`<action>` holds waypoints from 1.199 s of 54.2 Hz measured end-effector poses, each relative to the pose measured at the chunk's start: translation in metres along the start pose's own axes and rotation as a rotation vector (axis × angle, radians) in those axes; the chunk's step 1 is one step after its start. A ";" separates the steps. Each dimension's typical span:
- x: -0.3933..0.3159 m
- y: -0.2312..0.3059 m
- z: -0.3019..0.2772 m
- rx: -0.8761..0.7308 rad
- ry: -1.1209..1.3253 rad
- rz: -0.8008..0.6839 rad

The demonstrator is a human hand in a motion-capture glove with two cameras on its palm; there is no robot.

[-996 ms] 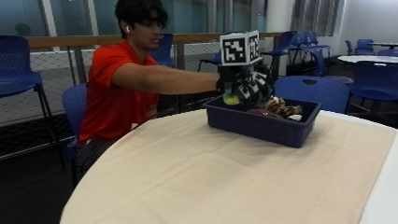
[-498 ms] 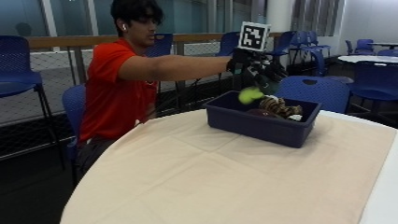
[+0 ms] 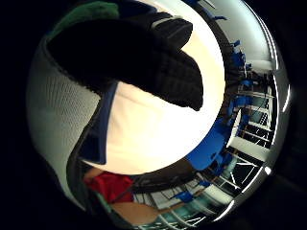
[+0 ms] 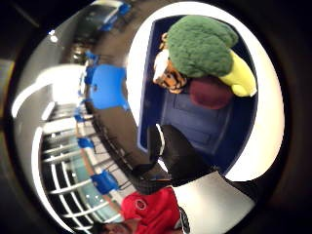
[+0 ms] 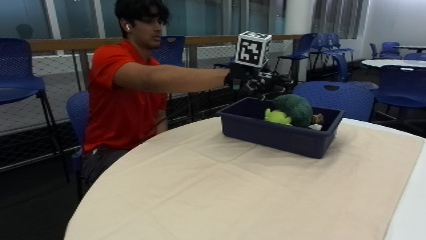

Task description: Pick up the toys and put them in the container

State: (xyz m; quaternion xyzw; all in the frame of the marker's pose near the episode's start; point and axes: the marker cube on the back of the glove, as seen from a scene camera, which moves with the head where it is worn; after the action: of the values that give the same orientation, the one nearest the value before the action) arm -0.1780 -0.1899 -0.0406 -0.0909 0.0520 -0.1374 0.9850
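In the outside view a green plush broccoli (image 5: 291, 110) with a yellow-green stalk lies in the dark blue container (image 5: 266, 131) on the table. My gloved right hand (image 5: 256, 82) hovers above the container's far left corner, holding nothing, fingers relaxed. The thumb side palm view looks down into the container (image 4: 195, 124): the broccoli (image 4: 200, 46) rests on a striped tiger toy (image 4: 168, 74) and a maroon toy (image 4: 210, 92). A gloved finger (image 4: 176, 157) crosses that view, and in the little finger side view gloved fingers (image 3: 144, 57) hang over the table.
The round table has a cream cloth (image 5: 219, 190), with the container near its far edge. The person in a red shirt (image 5: 123, 100) sits at the far left. Blue chairs (image 5: 336, 95) stand behind the table, and a railing runs along the windows.
The hand has let go of the broccoli, which dropped into the container. The hand has lifted and drawn back a little toward the person.
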 end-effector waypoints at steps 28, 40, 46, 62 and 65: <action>0.080 0.074 0.058 0.020 0.022 0.109; 0.118 0.119 0.087 0.029 -0.003 0.138; 0.137 0.135 0.091 0.035 0.000 0.161; 0.168 0.164 0.096 0.063 -0.041 0.185; 0.171 0.166 0.096 0.066 -0.047 0.183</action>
State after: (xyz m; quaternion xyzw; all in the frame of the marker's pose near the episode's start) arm 0.0406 -0.0653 0.0078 -0.0564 0.0325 -0.0465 0.9968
